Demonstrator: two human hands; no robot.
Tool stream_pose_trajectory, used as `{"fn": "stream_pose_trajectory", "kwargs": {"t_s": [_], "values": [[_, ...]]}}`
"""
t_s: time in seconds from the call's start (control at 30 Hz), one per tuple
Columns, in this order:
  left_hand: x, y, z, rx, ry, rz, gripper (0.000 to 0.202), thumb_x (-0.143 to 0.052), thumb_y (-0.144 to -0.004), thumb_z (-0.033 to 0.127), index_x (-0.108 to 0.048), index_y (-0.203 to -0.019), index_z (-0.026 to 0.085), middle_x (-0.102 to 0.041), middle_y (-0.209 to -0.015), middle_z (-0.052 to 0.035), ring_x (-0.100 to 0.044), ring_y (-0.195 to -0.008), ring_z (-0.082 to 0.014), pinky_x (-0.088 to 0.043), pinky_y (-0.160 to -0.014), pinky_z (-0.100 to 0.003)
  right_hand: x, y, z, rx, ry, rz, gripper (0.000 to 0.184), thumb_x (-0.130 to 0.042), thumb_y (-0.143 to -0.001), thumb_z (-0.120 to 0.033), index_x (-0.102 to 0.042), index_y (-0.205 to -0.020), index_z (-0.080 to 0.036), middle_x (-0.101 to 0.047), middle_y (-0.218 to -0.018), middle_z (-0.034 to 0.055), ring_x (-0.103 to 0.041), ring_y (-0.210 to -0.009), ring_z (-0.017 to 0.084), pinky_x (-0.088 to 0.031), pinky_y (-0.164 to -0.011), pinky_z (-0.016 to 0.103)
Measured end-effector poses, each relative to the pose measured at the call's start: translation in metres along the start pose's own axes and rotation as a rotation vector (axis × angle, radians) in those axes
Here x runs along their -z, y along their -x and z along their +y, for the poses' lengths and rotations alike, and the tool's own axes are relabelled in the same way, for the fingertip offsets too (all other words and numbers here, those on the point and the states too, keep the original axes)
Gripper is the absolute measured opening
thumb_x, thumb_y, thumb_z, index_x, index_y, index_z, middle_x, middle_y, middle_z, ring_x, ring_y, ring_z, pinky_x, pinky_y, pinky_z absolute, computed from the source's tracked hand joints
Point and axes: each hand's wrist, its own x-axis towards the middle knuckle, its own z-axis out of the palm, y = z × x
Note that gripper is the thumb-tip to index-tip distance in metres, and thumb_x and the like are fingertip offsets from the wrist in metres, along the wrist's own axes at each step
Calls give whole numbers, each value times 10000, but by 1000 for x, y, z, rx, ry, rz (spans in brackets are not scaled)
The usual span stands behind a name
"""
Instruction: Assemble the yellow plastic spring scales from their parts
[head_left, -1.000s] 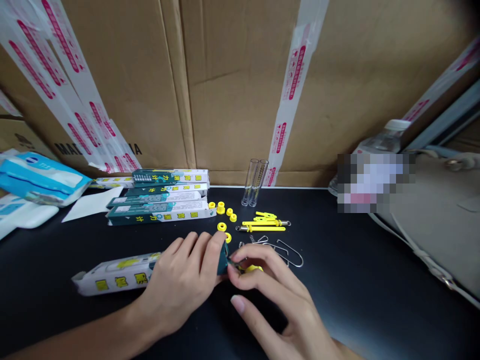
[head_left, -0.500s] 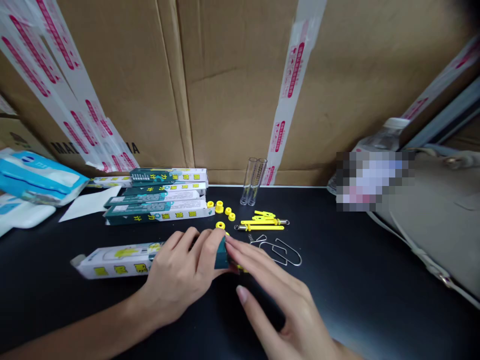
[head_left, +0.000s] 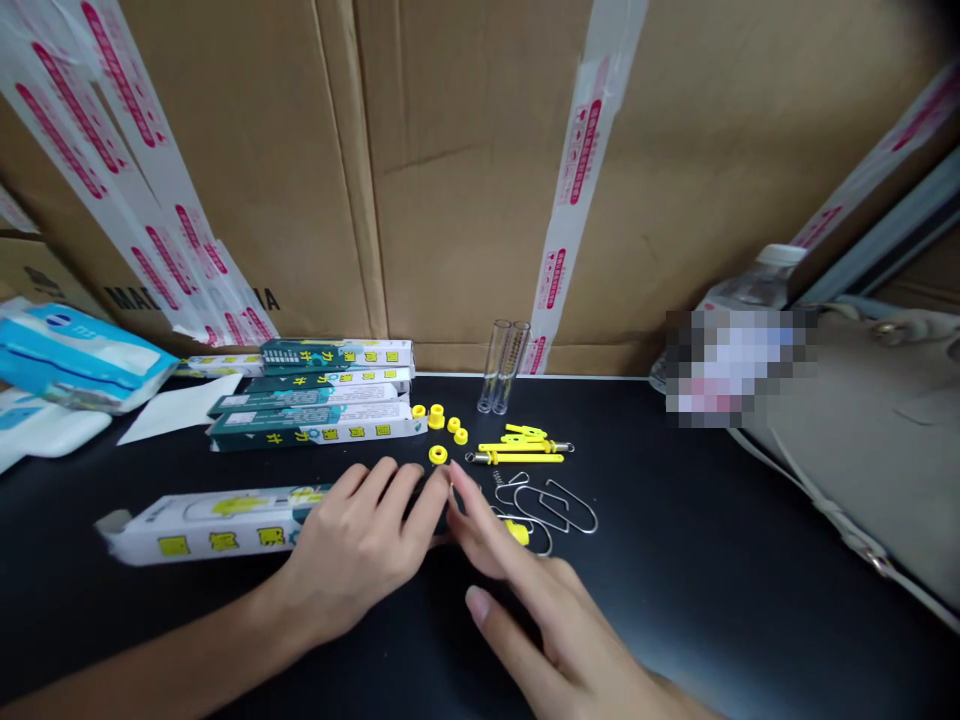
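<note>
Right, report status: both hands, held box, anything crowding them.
Left grip closed around printed box, left end flap open. Right grip open at the box's other end, contact hidden. Yellow piece and metal hooks close beyond it.

"How's the light?"
"Dim and soft — the cardboard [head_left: 465, 230] looks dull, but a pale bluish sheen spreads across the black tabletop [head_left: 697, 615] at lower right."
"Sharp?"
"Not quite. The left end flap [head_left: 116, 528] of the held box [head_left: 217, 512] is smeared, the wide lens stretches the edges, the top right corner darkens — and mosaic squares cover part of the bottle [head_left: 754, 288]."
</note>
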Motion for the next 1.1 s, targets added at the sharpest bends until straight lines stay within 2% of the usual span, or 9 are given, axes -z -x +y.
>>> {"fn": "stream_pose_trajectory", "kwargs": {"t_s": [0.17, 0.27, 0.37, 0.47, 0.57, 0.7, 0.83, 0.97, 1.1], "values": [[1, -1, -4, -50, 114, 57, 356, -566, -949, 450, -665, -956, 108, -685, -714, -51, -639, -638, -224, -435, -563, -357, 9, -4, -1, -113, -123, 183, 660, -521, -963, -149, -279, -1559, -298, -742, -1215, 58, -696, -1142, 218, -554, -1009, 421], [5, -1, -7, -30, 182, 84, 256, -573, -874, 336, -679, -783, 121, -616, -600, -36, -584, -555, -212, -406, -496, -349, 19, -10, 5, -97, -59, 333, 402, -503, -985, -161, -503, -1372, -266, -763, -1106, 47, -743, -979, 184, -605, -892, 333], [10, 0, -13, -46, 235, 82, 181, -522, -787, 198, -670, -701, 139, -594, -564, -39, -550, -525, -212, -391, -468, -350, 29, -14, 12, -15, 144, 342, 241, -530, -968, -158, -630, -1173, -235, -745, -1053, 48, -704, -999, 199, -569, -922, 366], [15, 1, -23, -99, 249, 94, 205, -479, -780, 151, -679, -736, 135, -662, -637, -65, -588, -588, -226, -449, -546, -372, 33, -15, 16, 46, 326, 212, 237, -604, -937, -207, -654, -1168, -213, -716, -1113, 85, -642, -1072, 251, -542, -942, 452], [18, 2, -33, -121, 207, 77, 204, -484, -864, 149, -685, -893, 138, -742, -826, -63, -665, -775, -241, -480, -842, -477, 26, -14, 18, 66, 522, 53, 392, -727, -870, -321, -642, -1231, -195, -648, -1271, 132, -568, -1163, 326, -496, -965, 574], [22, 6, -42, -133, 161, 67, 146, -537, -936, 156, -660, -1003, 199, -755, -999, -25, -683, -983, -231, -217, -1142, -641, 16, -13, 22, 91, 660, -3, 305, -721, -888, -292, -670, -1164, -174, -638, -1273, 148, -552, -1156, 338, -505, -920, 574], [22, 16, -52, -158, 113, 95, 130, -526, -983, 262, -637, -1037, 220, -740, -1002, -45, -669, -1005, -253, -231, -1150, -678, 17, -17, 23, 92, 610, 24, 131, -643, -934, -178, -657, -1064, -186, -681, -1162, 110, -587, -1071, 287, -522, -892, 508], [24, 22, -63, -120, 87, 169, 103, -529, -955, 236, -602, -1027, 248, -739, -955, -45, -668, -976, -262, -271, -1130, -668, 27, -18, 23, 64, 483, 103, 168, -547, -980, -148, -608, -1124, -206, -694, -1057, 83, -611, -1008, 254, -532, -874, 450], [24, 30, -64, -87, 184, 234, 149, -465, -860, 227, -604, -914, 230, -735, -801, -36, -689, -810, -250, -460, -900, -535, 36, -14, 24, -27, 379, 245, 147, -506, -1010, -246, -592, -1126, -221, -676, -1034, 78, -624, -940, 229, -523, -828, 384]]}}
